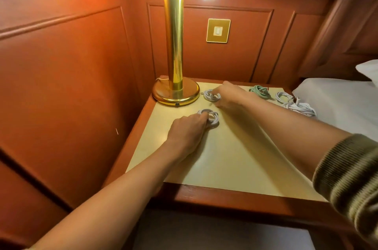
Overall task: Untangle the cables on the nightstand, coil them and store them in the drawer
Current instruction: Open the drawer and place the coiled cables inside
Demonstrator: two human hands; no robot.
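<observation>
The nightstand [235, 164] has a gold lamp [175, 90] at its back corner; the left hand [188, 130] curls its fingers on a grey coil [212, 120] in front of the lamp; the right hand [230, 96] grips a white coil [210, 95] just beside the lamp's foot; a green cable [259, 90] and loose white cables [296, 105] lie farther right of the lamp.

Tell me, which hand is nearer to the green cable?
Right. The right hand holds the rear coil just left of the green cable; the left hand grips the front coil, farther left and closer to the person.
</observation>
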